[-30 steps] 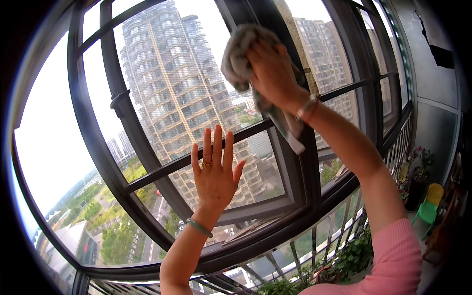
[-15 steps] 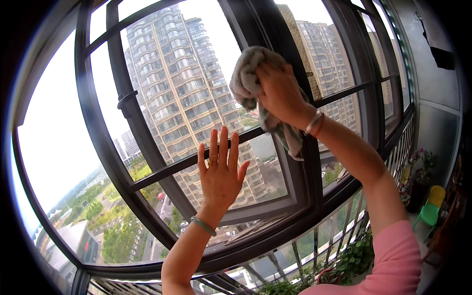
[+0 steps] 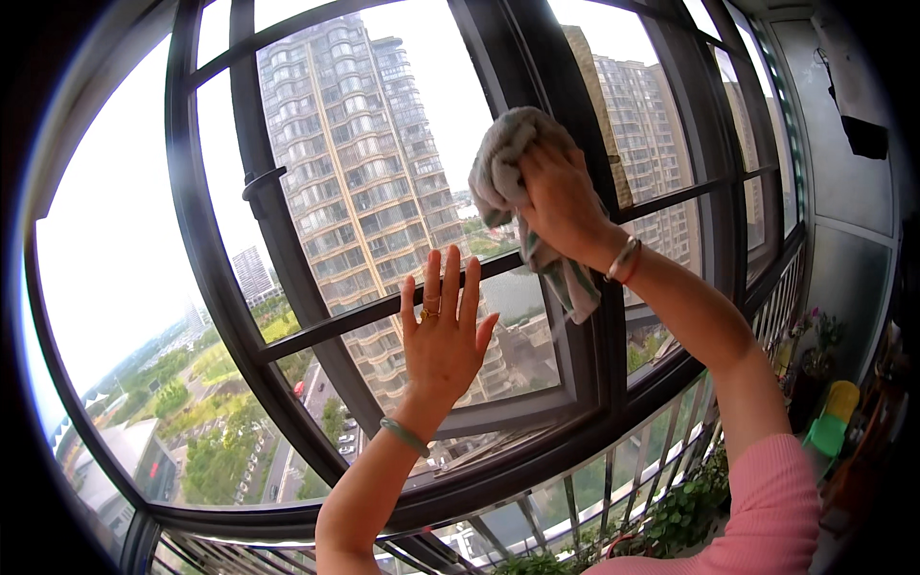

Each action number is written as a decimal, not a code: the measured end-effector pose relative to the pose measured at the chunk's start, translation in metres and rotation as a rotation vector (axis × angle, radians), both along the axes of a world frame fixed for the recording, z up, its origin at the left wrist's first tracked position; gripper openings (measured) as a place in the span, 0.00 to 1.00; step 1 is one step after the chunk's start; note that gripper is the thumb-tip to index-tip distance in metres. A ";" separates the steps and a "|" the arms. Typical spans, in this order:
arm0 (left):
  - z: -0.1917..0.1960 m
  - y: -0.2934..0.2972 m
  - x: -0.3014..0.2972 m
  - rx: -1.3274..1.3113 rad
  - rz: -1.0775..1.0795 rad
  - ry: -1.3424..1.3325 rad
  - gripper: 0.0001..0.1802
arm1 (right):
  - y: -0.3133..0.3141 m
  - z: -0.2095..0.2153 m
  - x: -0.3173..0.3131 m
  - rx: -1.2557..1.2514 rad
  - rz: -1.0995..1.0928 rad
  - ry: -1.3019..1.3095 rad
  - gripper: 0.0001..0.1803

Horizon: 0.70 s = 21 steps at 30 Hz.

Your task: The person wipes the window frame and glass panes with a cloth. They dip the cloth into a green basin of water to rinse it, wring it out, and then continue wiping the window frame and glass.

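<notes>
Right hand (image 3: 563, 206) is clamping a bunched grey-white cloth (image 3: 508, 158), apart from the flattened left hand (image 3: 441, 331).

The cloth is overlapping the dark upright window post (image 3: 525, 48) and the edge of the glass pane (image 3: 441, 57), its loose tail hanging below the right hand; how much of it is touching the post, I cannot tell. The left hand is holding nothing: its 4 fingers are extending up across the horizontal crossbar (image 3: 364, 314), perhaps bracing. For working the cloth well, the right palm should probably be pressing evenly, with the tail gathered in so it is not dragging over the glass. Leaning lightly on the left would likely be safer than pushing.
</notes>
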State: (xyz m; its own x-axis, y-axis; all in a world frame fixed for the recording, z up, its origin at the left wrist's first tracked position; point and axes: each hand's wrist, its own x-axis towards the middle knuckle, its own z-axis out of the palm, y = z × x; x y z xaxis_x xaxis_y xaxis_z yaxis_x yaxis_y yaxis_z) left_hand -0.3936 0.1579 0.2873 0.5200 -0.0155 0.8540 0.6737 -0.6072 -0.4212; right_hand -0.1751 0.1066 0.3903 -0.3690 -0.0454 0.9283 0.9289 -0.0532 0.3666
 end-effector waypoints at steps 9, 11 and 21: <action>0.002 -0.003 0.004 0.041 -0.022 -0.010 0.45 | 0.014 0.190 0.005 0.244 -0.034 0.028 0.08; -0.002 -0.001 0.017 0.028 -0.049 -0.008 0.45 | 0.026 0.227 0.010 0.053 0.140 0.243 0.06; 0.001 0.018 -0.035 0.046 -0.022 0.074 0.30 | 0.003 -0.008 -0.071 -0.189 0.125 -0.276 0.15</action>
State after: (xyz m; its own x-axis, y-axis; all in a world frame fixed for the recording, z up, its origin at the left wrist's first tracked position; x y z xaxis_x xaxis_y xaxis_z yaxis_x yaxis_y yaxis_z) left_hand -0.4291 0.1755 0.2881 0.5805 -0.0658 0.8116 0.6264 -0.6006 -0.4968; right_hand -0.2461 0.1097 0.3821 -0.6099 0.0571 0.7904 0.7882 0.1473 0.5975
